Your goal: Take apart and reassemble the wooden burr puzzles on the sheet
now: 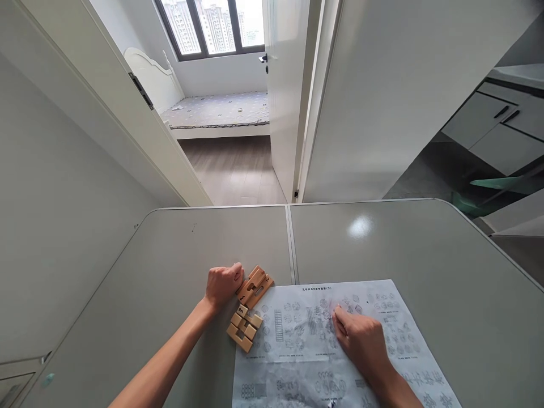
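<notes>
My left hand (224, 284) is curled into a fist on the table, right beside a group of wooden puzzle pieces (255, 287). These longer pieces have notches, slots and dark printed numbers. Just below them lies a second cluster of notched wooden pieces (245, 328), one marked 3. Both groups sit at the left edge of a large printed sheet (314, 351) covered with small line drawings and Chinese text. On the sheet's upper right part rests my right hand (361, 337), closed, its knuckles and thumb over the drawings. No object shows in either hand.
The grey table (204, 243) has a seam down its middle and rounded far corners. Past it, an open white door (287, 85) leads to a room with a bed (221, 110) and a window. Walls stand at left and ahead; cabinets (493, 122) are at far right.
</notes>
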Tool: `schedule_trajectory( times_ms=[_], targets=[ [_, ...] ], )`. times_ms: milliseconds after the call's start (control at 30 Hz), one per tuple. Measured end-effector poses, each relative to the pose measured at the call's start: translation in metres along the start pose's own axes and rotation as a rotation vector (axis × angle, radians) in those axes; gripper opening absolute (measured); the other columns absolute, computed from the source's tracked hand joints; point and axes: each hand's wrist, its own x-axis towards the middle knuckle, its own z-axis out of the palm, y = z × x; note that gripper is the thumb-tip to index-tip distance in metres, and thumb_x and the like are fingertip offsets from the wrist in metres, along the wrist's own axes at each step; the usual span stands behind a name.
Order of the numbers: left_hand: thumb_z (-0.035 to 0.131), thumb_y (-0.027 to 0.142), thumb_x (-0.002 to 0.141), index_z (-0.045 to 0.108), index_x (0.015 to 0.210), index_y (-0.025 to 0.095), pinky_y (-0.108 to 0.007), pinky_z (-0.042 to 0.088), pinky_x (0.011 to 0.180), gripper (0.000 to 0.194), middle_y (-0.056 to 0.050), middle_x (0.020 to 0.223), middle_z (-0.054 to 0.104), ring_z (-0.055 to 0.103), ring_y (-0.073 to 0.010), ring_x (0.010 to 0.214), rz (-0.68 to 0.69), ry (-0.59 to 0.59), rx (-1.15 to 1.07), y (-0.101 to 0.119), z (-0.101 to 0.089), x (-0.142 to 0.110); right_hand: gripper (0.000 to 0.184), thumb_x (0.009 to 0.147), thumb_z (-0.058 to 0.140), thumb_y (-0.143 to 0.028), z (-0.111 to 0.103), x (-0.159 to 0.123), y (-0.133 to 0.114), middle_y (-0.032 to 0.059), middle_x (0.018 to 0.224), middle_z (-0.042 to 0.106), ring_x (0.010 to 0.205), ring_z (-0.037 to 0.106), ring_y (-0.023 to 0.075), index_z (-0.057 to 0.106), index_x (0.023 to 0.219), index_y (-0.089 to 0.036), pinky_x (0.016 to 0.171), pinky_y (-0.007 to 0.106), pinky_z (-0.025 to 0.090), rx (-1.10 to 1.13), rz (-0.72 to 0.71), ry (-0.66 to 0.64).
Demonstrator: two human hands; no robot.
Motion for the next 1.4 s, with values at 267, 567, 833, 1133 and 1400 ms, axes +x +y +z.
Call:
schedule_trajectory(
  times_ms=[267, 567, 833, 1133, 1400],
  targets=[
    [0.054, 0.024, 0.099, 0.061, 0.062, 0.019, -0.027, 0.034, 0.056, 0.039, 0.000, 0.053, 0.057, 0.052, -0.0130, 0.050, 0.014, 0.104, 0.002, 0.011, -0.014, 0.002, 0.046, 0.107, 0.044, -0.018, 0.000, 0.001, 0.000, -0.0047, 0.043, 0.051, 0.036, 0.043, 0.0093, 0.058, 0.063, -0.019, 0.050, 0.027, 0.025, -0.004, -0.019, 0.013],
    [0.049, 0.022, 0.091, 0.047, 0.052, 0.021, -0.031, 0.018, 0.057, 0.039, 0.001, 0.043, 0.046, 0.036, -0.0135, 0.043, 0.014, 0.182, -0.050, 0.020, -0.026, 0.004, 0.044, 0.104, 0.048, -0.018, 0.005, -0.003, 0.001, -0.0053, 0.044, 0.049, 0.037, 0.041, 0.0091, 0.054, 0.060, -0.019, 0.050, 0.026, 0.024, 0.003, 0.001, 0.008],
    [0.051, 0.023, 0.087, 0.044, 0.051, 0.022, -0.032, 0.018, 0.059, 0.037, 0.001, 0.043, 0.041, 0.035, -0.0147, 0.044, -0.045, 0.195, -0.105, 0.025, -0.030, 0.005, 0.044, 0.104, 0.047, -0.021, 0.008, -0.007, 0.004, -0.0051, 0.045, 0.049, 0.039, 0.041, 0.0095, 0.051, 0.060, -0.020, 0.051, 0.026, 0.023, -0.001, 0.020, -0.018],
    [0.049, 0.027, 0.088, 0.039, 0.055, 0.022, -0.030, 0.024, 0.060, 0.035, 0.003, 0.049, 0.042, 0.036, -0.0142, 0.049, -0.184, 0.229, -0.212, 0.031, -0.036, 0.009, 0.043, 0.103, 0.046, -0.023, 0.010, -0.009, 0.007, -0.0059, 0.046, 0.045, 0.039, 0.040, 0.0086, 0.048, 0.060, -0.020, 0.051, 0.025, 0.024, 0.011, 0.025, -0.014],
    [0.051, 0.059, 0.098, 0.062, 0.079, 0.023, -0.027, 0.041, 0.059, 0.042, 0.001, 0.066, 0.066, 0.060, -0.0162, 0.059, -0.210, 0.091, -0.383, 0.053, -0.060, -0.013, 0.040, 0.098, 0.047, -0.023, 0.009, -0.010, 0.008, -0.0062, 0.048, 0.038, 0.043, 0.031, 0.0091, 0.042, 0.059, -0.021, 0.051, 0.025, 0.022, 0.060, 0.079, -0.031]
  ],
)
